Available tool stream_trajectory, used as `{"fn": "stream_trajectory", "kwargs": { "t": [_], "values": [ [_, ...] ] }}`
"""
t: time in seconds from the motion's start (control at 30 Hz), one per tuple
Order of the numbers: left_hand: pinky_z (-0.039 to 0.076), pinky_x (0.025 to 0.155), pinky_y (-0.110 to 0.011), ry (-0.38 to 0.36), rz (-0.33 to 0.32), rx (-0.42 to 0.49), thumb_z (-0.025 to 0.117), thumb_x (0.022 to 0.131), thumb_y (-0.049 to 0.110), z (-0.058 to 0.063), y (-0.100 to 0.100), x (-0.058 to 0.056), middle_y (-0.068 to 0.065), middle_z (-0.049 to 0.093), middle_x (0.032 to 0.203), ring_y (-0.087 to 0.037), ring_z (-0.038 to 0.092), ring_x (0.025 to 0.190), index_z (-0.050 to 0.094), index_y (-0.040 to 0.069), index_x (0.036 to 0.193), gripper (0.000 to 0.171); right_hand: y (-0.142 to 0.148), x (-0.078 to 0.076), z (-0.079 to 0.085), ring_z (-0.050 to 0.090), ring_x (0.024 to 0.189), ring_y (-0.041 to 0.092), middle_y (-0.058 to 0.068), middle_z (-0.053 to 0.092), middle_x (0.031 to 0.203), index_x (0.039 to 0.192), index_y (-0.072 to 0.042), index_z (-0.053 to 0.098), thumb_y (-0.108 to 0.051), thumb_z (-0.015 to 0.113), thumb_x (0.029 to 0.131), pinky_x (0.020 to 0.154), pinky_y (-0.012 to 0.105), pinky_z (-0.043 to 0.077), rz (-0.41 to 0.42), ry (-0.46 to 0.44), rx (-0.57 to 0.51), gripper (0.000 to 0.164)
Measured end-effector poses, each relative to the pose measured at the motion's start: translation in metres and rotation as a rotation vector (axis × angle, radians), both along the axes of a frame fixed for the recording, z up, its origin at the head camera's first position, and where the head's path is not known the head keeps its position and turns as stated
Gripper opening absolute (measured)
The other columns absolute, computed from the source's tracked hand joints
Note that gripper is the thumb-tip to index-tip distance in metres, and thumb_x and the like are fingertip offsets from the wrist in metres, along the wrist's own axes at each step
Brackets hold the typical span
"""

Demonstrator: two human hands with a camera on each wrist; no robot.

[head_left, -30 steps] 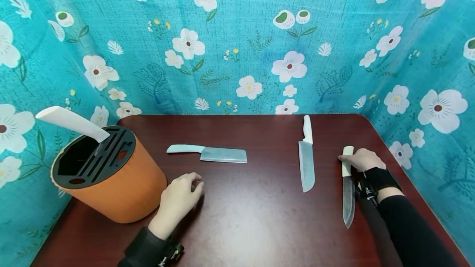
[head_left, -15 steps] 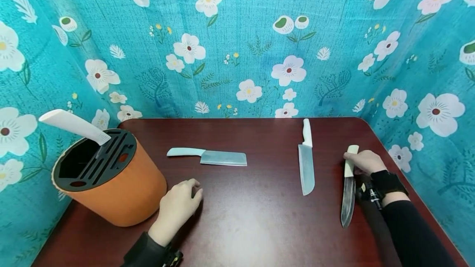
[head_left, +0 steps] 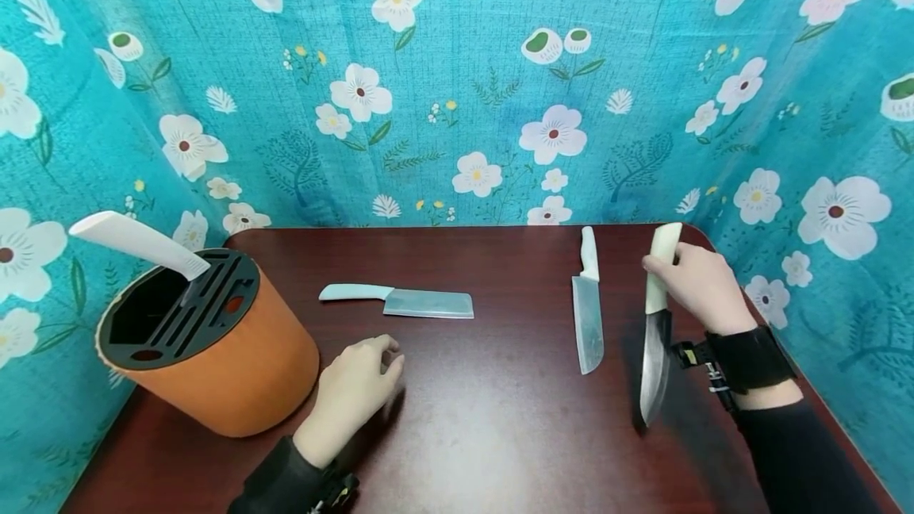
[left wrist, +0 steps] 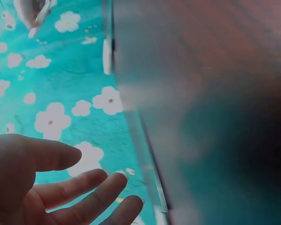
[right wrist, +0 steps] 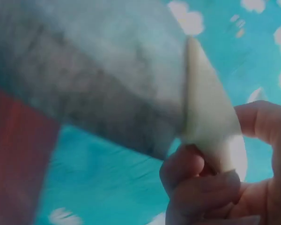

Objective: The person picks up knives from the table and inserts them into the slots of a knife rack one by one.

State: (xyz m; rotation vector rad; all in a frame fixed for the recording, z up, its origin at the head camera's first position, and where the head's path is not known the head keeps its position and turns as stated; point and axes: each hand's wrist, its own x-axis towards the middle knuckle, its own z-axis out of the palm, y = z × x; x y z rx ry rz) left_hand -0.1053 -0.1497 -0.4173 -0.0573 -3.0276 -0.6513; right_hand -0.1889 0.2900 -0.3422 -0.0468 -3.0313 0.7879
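Note:
My right hand [head_left: 703, 285] grips the pale handle of a kitchen knife [head_left: 655, 363] at the table's right side. The handle is raised and the blade slants down toward the tabletop. In the right wrist view, fingers and thumb close round that knife's handle [right wrist: 213, 112], with the wide blade reaching to the upper left. My left hand [head_left: 355, 387] rests low over the table beside the knife block, fingers loosely bent and holding nothing. In the left wrist view, the left hand's fingers [left wrist: 91, 201] are spread apart from the thumb.
An orange round knife block [head_left: 236, 363] with a black slotted top stands at left, a white-handled knife [head_left: 139, 243] in it. A cleaver [head_left: 428, 304] lies mid-table, handle leftward. Another white-handled knife [head_left: 589, 324] lies right of it. A flowered turquoise cloth [head_left: 428, 101] hangs behind.
My right hand has lifted the knife's handle off the table, tilting the blade downward and bringing it slightly left. The left hand has shifted a little to the right.

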Motion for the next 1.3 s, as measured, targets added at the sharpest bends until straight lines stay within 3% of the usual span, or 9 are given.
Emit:
{"fn": "stream_trajectory", "kwargs": {
  "t": [0.1, 0.23, 0.37, 0.57, 0.73, 0.93, 1.07, 1.3],
  "values": [
    [0.040, 0.049, -0.026, 0.074, -0.038, 0.009, 0.070, 0.094, 0.025, 0.010, 0.008, -0.003, -0.002, 0.074, 0.096, -0.010, 0.060, 0.065, 0.073, 0.013, 0.114, 0.023, -0.027, 0.010, 0.015, 0.048, 0.062, 0.022, 0.008, 0.051, 0.070, 0.097, -0.004, 0.057, -0.049, 0.050, 0.101, 0.056, 0.034, 0.036, 0.036, 0.089, -0.007, 0.046],
    [0.053, 0.060, -0.033, 0.181, -0.101, 0.023, 0.072, 0.094, 0.029, 0.026, 0.024, -0.005, -0.004, 0.074, 0.106, -0.017, 0.068, 0.084, 0.069, 0.013, 0.122, 0.032, -0.063, 0.022, 0.027, 0.049, 0.057, 0.020, 0.007, 0.056, 0.068, 0.094, -0.007, 0.058, -0.044, 0.056, 0.099, 0.050, 0.032, 0.038, 0.089, 0.187, -0.010, 0.038],
    [0.058, 0.075, -0.040, 0.273, -0.149, 0.058, 0.071, 0.095, 0.035, 0.043, 0.040, -0.005, -0.002, 0.072, 0.113, -0.021, 0.069, 0.104, 0.064, 0.015, 0.134, 0.045, -0.098, 0.033, 0.030, 0.046, 0.052, 0.016, 0.003, 0.051, 0.060, 0.087, -0.010, 0.055, -0.037, 0.061, 0.096, 0.045, 0.030, 0.035, 0.161, 0.307, 0.045, 0.029],
    [0.056, 0.075, -0.036, 0.406, -0.226, 0.184, 0.071, 0.094, 0.036, 0.069, 0.056, 0.000, 0.002, 0.070, 0.116, -0.018, 0.066, 0.105, 0.059, 0.020, 0.142, 0.052, -0.138, 0.050, 0.028, 0.038, 0.047, 0.011, -0.001, 0.047, 0.056, 0.079, -0.012, 0.053, -0.036, 0.073, 0.090, 0.044, 0.026, 0.028, 0.270, 0.545, 0.151, 0.033],
    [0.058, 0.079, -0.036, 0.507, -0.311, 0.252, 0.075, 0.091, 0.036, 0.081, 0.063, 0.004, 0.001, 0.070, 0.122, -0.017, 0.066, 0.110, 0.059, 0.018, 0.141, 0.055, -0.162, 0.061, 0.024, 0.033, 0.046, 0.006, -0.003, 0.045, 0.056, 0.080, -0.010, 0.053, -0.036, 0.079, 0.084, 0.044, 0.021, 0.024, 0.399, 0.712, 0.165, 0.037],
    [0.059, 0.077, -0.033, 0.558, -0.352, 0.303, 0.078, 0.089, 0.032, 0.089, 0.069, 0.007, 0.001, 0.072, 0.110, -0.015, 0.068, 0.101, 0.069, 0.014, 0.123, 0.040, -0.181, 0.068, 0.018, 0.039, 0.050, 0.006, -0.002, 0.052, 0.062, 0.083, -0.008, 0.056, -0.029, 0.081, 0.084, 0.047, 0.017, 0.028, 0.519, 0.744, 0.125, 0.033],
    [0.059, 0.077, -0.032, 0.572, -0.344, 0.320, 0.079, 0.088, 0.026, 0.092, 0.070, 0.008, 0.000, 0.073, 0.101, -0.015, 0.069, 0.096, 0.072, 0.011, 0.111, 0.028, -0.187, 0.071, 0.016, 0.038, 0.051, 0.005, -0.003, 0.054, 0.065, 0.084, -0.009, 0.057, -0.025, 0.079, 0.086, 0.047, 0.016, 0.029, 0.531, 0.724, 0.095, 0.027],
    [0.056, 0.068, -0.028, 0.601, -0.338, 0.359, 0.080, 0.088, 0.021, 0.093, 0.068, 0.008, -0.002, 0.072, 0.090, -0.014, 0.067, 0.083, 0.073, 0.009, 0.103, 0.021, -0.192, 0.073, 0.017, 0.034, 0.051, 0.002, -0.004, 0.052, 0.064, 0.081, -0.011, 0.055, -0.026, 0.077, 0.086, 0.047, 0.015, 0.025, 0.537, 0.713, 0.032, 0.027]
  ]
}}
